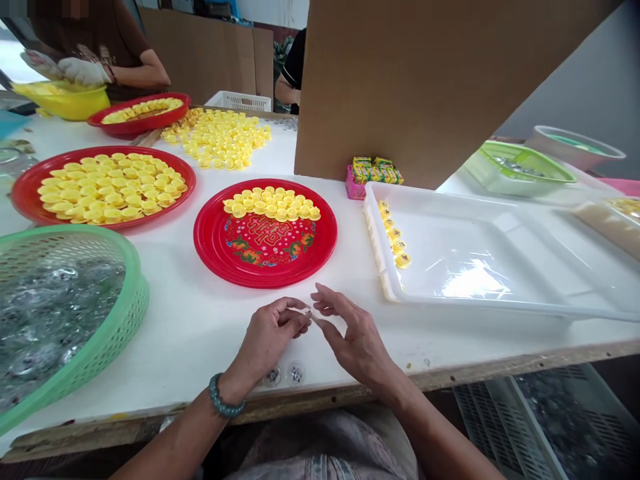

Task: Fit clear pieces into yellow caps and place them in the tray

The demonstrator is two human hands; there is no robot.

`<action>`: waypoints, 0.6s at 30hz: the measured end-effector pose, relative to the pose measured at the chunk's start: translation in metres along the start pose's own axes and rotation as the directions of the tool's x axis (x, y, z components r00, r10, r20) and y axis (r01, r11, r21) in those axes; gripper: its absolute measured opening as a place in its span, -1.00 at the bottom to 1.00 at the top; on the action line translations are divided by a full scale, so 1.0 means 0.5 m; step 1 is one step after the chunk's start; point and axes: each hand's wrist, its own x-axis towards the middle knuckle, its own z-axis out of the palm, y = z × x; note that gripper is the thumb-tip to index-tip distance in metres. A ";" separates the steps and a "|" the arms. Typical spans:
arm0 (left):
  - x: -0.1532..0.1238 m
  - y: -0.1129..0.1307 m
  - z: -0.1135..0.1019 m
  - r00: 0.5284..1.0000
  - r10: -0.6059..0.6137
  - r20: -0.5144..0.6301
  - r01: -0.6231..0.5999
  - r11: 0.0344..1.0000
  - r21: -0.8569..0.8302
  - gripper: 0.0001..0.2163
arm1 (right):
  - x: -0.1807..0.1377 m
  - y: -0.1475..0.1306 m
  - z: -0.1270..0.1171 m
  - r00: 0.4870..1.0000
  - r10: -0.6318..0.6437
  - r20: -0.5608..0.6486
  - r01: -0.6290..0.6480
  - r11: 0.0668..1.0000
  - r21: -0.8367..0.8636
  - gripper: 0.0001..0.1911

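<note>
My left hand (270, 337) and my right hand (350, 333) meet over the white table (190, 320) near its front edge. Both pinch one small pale piece (313, 318) between their fingertips; I cannot make out what it is. Just beyond them lies a red plate (265, 260) with rows of small yellow cups (273, 203) along its far side. Two tiny clear lids (285, 375) lie on the table under my left wrist. To the right stands a white tray (500, 267) lined with clear film, with a column of yellow pieces (395, 233) at its left end.
A green basket (115, 320) of clear plastic parts sits at the left. Two more red plates of yellow cups (107, 190) and a loose heap (220, 137) lie further back. A cardboard sheet (425, 80) stands behind the tray. A gloved person (85, 70) works at the far left.
</note>
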 end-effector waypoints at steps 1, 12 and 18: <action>0.001 0.002 0.002 1.000 0.017 -0.015 -0.017 1.000 -0.015 -0.74 | -0.001 0.000 0.005 1.000 0.007 -0.025 -0.008 0.999 -0.044 -0.46; 0.022 0.042 0.020 0.994 0.104 -0.019 -0.097 0.968 0.231 -0.80 | 0.019 0.012 0.034 0.992 0.006 -0.128 -0.028 0.985 -0.170 -0.74; 0.151 0.165 -0.099 0.884 0.416 -0.212 -0.029 0.504 0.863 -0.73 | 0.016 0.068 0.020 0.983 0.080 -0.166 -0.104 0.985 -0.137 -0.74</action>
